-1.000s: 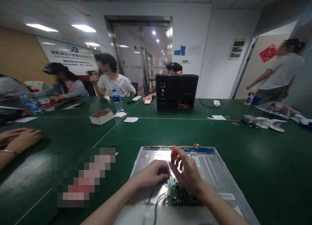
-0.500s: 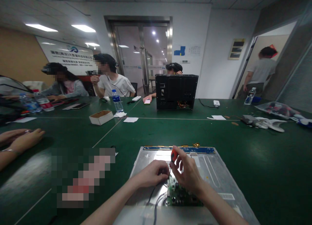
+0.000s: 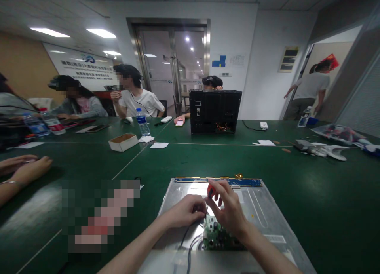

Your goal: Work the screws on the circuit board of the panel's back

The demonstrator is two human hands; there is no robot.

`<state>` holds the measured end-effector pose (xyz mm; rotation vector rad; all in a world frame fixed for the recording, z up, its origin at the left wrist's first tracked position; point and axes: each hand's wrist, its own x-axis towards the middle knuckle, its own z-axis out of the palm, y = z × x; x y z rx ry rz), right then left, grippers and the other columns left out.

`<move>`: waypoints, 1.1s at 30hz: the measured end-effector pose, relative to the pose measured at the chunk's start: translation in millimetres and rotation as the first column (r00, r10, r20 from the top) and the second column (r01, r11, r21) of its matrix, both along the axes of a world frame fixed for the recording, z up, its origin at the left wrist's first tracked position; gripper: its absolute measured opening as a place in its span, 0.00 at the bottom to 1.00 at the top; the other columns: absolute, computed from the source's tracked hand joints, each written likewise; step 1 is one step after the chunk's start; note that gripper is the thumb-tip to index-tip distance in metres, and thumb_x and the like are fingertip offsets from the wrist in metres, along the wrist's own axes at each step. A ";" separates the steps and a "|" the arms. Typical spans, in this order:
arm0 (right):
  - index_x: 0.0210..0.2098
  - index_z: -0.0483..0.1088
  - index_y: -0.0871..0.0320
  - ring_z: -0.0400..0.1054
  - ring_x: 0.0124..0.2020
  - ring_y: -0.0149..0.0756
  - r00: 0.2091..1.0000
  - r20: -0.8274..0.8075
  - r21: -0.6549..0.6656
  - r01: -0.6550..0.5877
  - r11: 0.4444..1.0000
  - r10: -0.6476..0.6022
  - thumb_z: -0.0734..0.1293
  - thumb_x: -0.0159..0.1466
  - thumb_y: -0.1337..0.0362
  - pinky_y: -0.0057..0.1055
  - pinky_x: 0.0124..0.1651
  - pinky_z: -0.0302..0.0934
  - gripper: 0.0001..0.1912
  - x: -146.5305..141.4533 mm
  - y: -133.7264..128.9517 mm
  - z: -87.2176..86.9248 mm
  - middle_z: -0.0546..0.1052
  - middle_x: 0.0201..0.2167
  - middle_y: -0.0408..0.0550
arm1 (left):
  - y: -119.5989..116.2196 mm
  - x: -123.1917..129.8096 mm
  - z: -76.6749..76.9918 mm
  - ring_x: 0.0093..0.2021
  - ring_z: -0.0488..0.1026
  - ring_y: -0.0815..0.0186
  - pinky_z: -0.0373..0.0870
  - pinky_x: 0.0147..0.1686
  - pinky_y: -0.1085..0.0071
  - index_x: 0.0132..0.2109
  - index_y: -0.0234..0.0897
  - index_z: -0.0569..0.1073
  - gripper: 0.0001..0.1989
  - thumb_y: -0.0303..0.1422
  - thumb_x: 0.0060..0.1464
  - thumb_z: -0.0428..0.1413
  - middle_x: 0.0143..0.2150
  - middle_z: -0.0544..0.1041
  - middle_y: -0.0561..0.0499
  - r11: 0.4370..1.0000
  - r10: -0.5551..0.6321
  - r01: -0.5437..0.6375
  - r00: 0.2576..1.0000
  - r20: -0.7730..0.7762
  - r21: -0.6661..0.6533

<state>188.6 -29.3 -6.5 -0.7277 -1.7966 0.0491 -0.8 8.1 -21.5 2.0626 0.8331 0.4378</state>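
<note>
A metal display panel [image 3: 261, 214] lies on the green table, with a blue circuit strip [image 3: 249, 183] along its far edge. On it sits a green circuit board [image 3: 218, 236]. My right hand [image 3: 230, 210] is closed on a small red and black screwdriver [image 3: 211, 189], held upright with its thin shaft pointing down at the board's upper left corner. Beside the shaft, my left hand [image 3: 187, 210] is closed, fingertips pinched near that corner; what they hold is too small to make out. Dark cables [image 3: 190, 254] run below my left hand across the panel.
Farther back stand a black casing [image 3: 215, 111], a water bottle [image 3: 143, 122] and an open cardboard box [image 3: 123, 142]. Another person's hands [image 3: 29, 171] are at the left. A grey and white device [image 3: 320, 149] lies at the right. Several people are around the table.
The fingers of my right hand have shifted slightly around the screwdriver handle, which sits a little lower and more left. My left hand stays in place. The person in the doorway has turned.
</note>
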 end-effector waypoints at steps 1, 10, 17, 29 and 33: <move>0.66 0.57 0.49 0.67 0.28 0.33 1.000 0.001 -0.001 -0.006 1.000 0.006 0.61 0.68 0.72 0.27 0.25 0.67 0.28 -0.5 -0.5 0.3 0.71 0.38 0.47 | -0.4 0.0 0.6 0.32 0.68 0.65 0.63 0.32 0.73 0.36 0.35 0.73 0.06 0.23 0.50 0.55 0.32 0.72 0.53 1.000 -0.001 0.001 1.000 -0.007 0.000; 0.66 0.54 0.53 0.69 0.26 0.33 1.000 -0.016 0.006 -0.003 1.000 0.003 0.63 0.66 0.72 0.27 0.22 0.65 0.31 -0.1 0.3 -3.8 0.73 0.38 0.49 | -0.1 -0.6 5.4 0.34 0.69 0.64 0.64 0.34 0.72 0.36 0.35 0.74 0.07 0.22 0.50 0.55 0.33 0.74 0.53 0.999 -0.012 0.013 0.999 -0.043 0.032; 0.65 0.59 0.49 0.67 0.26 0.30 1.000 -0.013 -0.001 0.026 1.000 -0.026 0.63 0.68 0.70 0.26 0.23 0.66 0.27 1.1 1.1 -0.9 0.71 0.41 0.49 | -1.7 0.5 5.1 0.31 0.67 0.66 0.63 0.31 0.73 0.36 0.35 0.73 0.06 0.23 0.50 0.55 0.30 0.71 0.54 1.000 0.011 -0.009 0.999 -0.052 0.027; 0.64 0.54 0.54 0.67 0.23 0.31 0.999 -0.038 0.005 0.021 1.000 -0.021 0.62 0.65 0.72 0.25 0.21 0.64 0.29 0.3 -0.7 -2.1 0.73 0.33 0.45 | 1.4 -1.2 0.0 0.33 0.70 0.64 0.64 0.34 0.72 0.36 0.35 0.74 0.06 0.23 0.51 0.55 0.33 0.74 0.53 0.999 -0.012 0.015 0.998 -0.057 0.043; 0.61 0.57 0.51 0.67 0.26 0.31 0.998 -0.050 0.018 0.034 0.999 -0.033 0.65 0.66 0.70 0.24 0.20 0.62 0.26 1.2 2.0 -2.7 0.71 0.35 0.44 | 0.1 -0.3 3.7 0.32 0.69 0.65 0.64 0.33 0.72 0.37 0.34 0.75 0.06 0.23 0.50 0.55 0.32 0.74 0.52 1.000 -0.014 0.015 0.999 -0.038 0.023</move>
